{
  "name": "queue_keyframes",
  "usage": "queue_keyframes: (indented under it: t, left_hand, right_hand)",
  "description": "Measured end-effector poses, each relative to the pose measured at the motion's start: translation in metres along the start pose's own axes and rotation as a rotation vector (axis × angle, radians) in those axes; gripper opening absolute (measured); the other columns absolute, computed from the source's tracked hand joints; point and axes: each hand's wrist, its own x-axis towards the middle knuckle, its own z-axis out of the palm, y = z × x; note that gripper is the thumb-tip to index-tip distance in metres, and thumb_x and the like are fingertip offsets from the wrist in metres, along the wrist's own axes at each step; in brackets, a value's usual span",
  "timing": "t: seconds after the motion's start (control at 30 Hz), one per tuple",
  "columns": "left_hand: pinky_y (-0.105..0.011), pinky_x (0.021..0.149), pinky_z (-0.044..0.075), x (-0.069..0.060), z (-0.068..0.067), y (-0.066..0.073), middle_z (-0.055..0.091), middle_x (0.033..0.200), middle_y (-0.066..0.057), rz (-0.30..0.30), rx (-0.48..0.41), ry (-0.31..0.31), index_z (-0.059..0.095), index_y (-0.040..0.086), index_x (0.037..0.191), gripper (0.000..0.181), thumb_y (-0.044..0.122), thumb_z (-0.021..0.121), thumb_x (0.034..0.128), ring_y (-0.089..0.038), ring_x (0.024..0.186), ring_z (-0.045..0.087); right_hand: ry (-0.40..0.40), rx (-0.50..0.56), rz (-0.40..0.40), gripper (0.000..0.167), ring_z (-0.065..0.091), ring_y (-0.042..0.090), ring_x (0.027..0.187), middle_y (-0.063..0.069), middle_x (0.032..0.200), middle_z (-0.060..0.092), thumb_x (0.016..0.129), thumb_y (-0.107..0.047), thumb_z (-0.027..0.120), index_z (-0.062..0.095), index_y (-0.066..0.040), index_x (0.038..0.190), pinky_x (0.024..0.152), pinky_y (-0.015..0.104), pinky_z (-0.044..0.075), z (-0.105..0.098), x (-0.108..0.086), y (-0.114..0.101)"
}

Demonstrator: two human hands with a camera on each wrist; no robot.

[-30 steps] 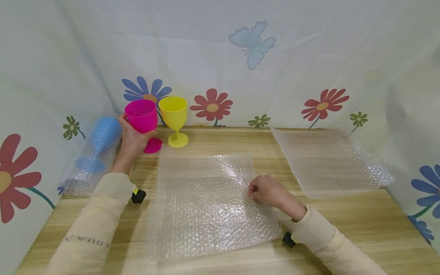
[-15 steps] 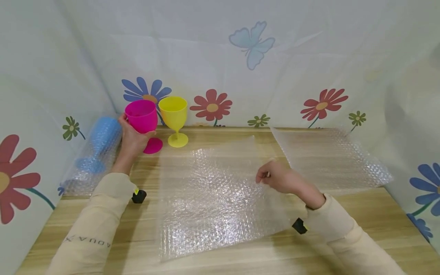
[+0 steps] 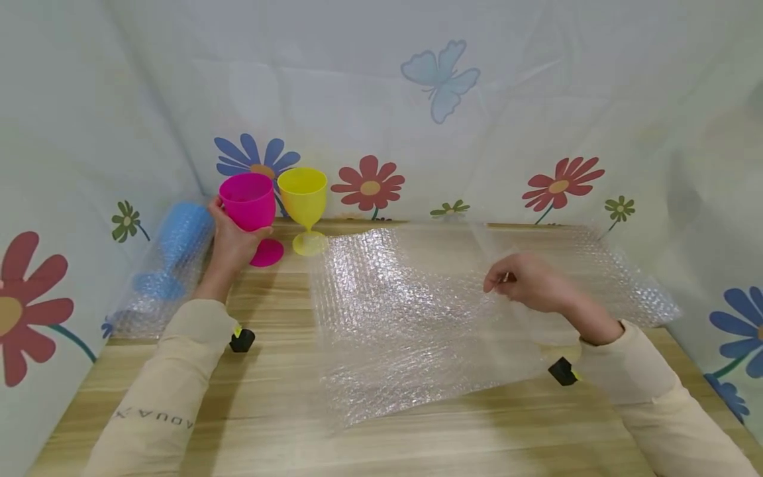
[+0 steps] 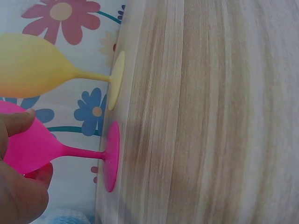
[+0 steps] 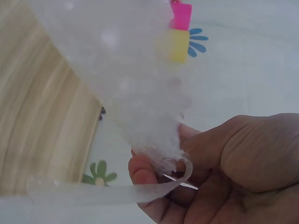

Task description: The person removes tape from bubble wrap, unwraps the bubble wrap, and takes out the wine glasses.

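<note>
My left hand (image 3: 234, 242) grips the bowl of a pink goblet (image 3: 249, 202), which stands upright with its foot on the table in the left wrist view. Just right of it is a yellow goblet (image 3: 303, 195), its foot partly behind clear film. A sheet of bubble wrap (image 3: 405, 324) hangs from my right hand (image 3: 530, 283), which pinches it near its right side. In the right wrist view, the wrap bunches between thumb and fingers (image 5: 142, 170). Part of the raised sheet overlaps a second sheet behind it.
A blue goblet (image 3: 179, 232) wrapped in bubble wrap lies at the table's left edge. Another bubble wrap sheet (image 3: 626, 291) lies at the back right of the wooden table (image 3: 262, 411). Flowered cloth walls (image 3: 369, 99) enclose the back and sides.
My right hand has moved right and up, drawing the bubble wrap sheet along from the middle of the table. The left hand stays on the pink goblet.
</note>
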Motion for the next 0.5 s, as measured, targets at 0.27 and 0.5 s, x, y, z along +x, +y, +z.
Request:
queue_keyframes:
  t: [0.27, 0.5]
  left_hand:
    - [-0.05, 0.119, 0.031, -0.001, 0.0, -0.001, 0.024, 0.162, -0.02, 0.0, -0.003, 0.004, -0.003, 0.018, 0.157, 0.107, 0.01, 0.078, 0.0882, -0.038, 0.148, 0.028]
    - [-0.051, 0.119, 0.032, -0.001, 0.0, -0.002, 0.024, 0.163, -0.02, 0.0, -0.008, 0.01, -0.003, 0.018, 0.158, 0.107, 0.01, 0.078, 0.0877, -0.038, 0.149, 0.028]
  right_hand:
    - [0.101, -0.049, -0.021, 0.019, 0.056, 0.012, 0.07, -0.001, 0.085, 0.068, 0.09, 0.012, 0.069, 0.076, -0.005, 0.094, 0.06, 0.024, 0.048, -0.041, -0.025, 0.012]
    - [0.139, -0.051, 0.066, 0.018, 0.058, 0.009, 0.071, -0.002, 0.087, 0.067, 0.091, 0.014, 0.067, 0.075, 0.002, 0.101, 0.063, 0.023, 0.05, -0.078, -0.042, 0.036]
